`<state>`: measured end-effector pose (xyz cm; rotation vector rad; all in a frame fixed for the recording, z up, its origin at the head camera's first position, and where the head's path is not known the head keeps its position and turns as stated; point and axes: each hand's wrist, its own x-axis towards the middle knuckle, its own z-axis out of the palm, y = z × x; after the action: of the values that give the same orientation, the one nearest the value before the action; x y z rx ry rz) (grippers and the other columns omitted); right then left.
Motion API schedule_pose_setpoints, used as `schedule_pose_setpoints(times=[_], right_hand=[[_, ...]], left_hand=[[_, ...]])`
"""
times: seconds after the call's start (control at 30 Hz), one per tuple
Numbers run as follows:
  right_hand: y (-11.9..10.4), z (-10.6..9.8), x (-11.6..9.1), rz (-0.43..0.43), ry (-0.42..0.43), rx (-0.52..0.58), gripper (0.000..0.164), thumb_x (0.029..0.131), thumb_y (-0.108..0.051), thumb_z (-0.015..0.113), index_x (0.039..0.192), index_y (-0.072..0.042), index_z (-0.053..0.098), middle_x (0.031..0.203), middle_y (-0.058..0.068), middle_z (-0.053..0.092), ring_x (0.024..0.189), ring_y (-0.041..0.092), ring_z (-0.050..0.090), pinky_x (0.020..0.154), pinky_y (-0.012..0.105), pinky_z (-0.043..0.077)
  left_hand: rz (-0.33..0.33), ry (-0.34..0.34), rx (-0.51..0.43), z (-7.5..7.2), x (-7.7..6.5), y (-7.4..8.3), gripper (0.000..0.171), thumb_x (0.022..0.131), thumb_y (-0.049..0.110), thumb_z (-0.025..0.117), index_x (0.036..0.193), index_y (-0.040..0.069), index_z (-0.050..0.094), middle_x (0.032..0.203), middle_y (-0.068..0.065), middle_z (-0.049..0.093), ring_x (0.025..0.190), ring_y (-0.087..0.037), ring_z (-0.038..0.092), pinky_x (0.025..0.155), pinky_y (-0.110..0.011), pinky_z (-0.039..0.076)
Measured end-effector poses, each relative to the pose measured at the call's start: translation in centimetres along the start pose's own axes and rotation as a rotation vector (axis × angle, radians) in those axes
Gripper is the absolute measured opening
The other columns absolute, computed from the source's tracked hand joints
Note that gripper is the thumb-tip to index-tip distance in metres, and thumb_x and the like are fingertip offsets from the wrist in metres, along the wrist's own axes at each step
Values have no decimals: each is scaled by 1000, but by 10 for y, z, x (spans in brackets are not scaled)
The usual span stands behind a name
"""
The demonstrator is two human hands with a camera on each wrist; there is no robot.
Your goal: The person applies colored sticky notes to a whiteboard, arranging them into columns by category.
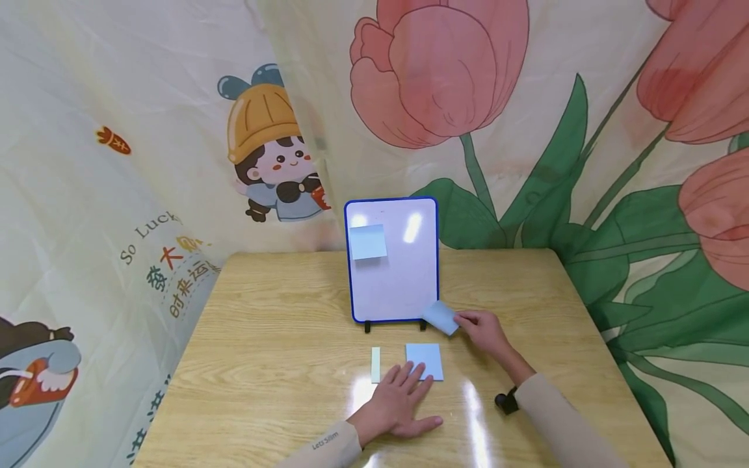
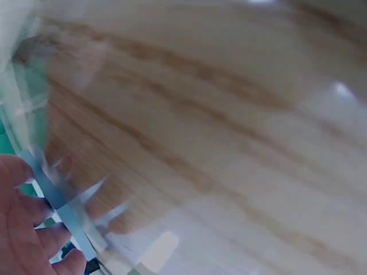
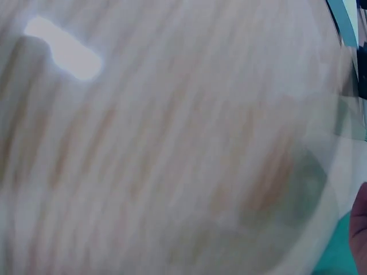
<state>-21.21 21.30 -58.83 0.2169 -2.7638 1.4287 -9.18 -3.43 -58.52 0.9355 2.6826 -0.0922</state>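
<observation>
My right hand [image 1: 484, 330] pinches a blue sticky note [image 1: 441, 317] by its right edge, close in front of the whiteboard's lower right corner. With fingers spread, my left hand [image 1: 400, 402] reaches over the front edge of a blue sticky note pad [image 1: 424, 361]. A narrow pale green strip [image 1: 376, 365] lies just left of that pad. Another light blue sticky note [image 1: 368, 242] is on the upper left of the blue-framed whiteboard [image 1: 404, 279]. In the left wrist view the fingers [image 2: 54, 239] overlap the pad's edge; the right wrist view catches only a sliver of the right hand [image 3: 359, 226].
Black feet [image 1: 367, 327] hold the whiteboard upright on the wooden table [image 1: 281, 312]. A small black object [image 1: 506, 402] sits by the right sleeve. Behind the table hangs a printed cloth [image 1: 526, 162] with tulips.
</observation>
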Motion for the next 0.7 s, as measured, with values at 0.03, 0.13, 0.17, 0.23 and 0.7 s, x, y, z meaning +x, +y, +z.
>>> schedule_pose_setpoints(times=[0.03,0.13,0.17,0.23,0.7], right_hand=[[-1,-2,0,-8,-5,-2,23,93,-17,70,107,0,76,108,18,74,100,31,70,77,24,55],[-5,-8,0,-23,-23,-13,22,93,-12,68,107,3,74,109,21,73,97,28,71,74,21,54],[-6,-10,0,-19,-32,-10,22,94,-12,68,108,3,74,109,21,73,95,26,71,72,20,54],[-8,-12,0,-17,-47,-12,23,95,-11,66,110,4,73,111,23,72,91,21,70,69,20,53],[-26,-16,1,12,-188,-19,26,99,-11,59,118,2,69,117,23,70,79,28,66,56,21,47]], left_hand=[[-1,2,2,1,1,0,91,87,83,4,159,29,21,167,2,14,154,-21,13,123,-43,18],[-4,10,0,4,1,0,91,87,82,0,158,30,21,167,3,15,154,-21,13,123,-43,18],[-5,9,-7,5,2,0,91,88,82,0,159,30,21,167,3,14,154,-21,13,123,-43,18],[-8,8,-21,4,1,0,89,89,81,0,158,30,22,167,3,15,154,-21,14,123,-43,19],[33,148,-157,-7,3,-6,70,100,67,13,148,28,44,160,-4,34,149,-27,29,118,-56,26]])
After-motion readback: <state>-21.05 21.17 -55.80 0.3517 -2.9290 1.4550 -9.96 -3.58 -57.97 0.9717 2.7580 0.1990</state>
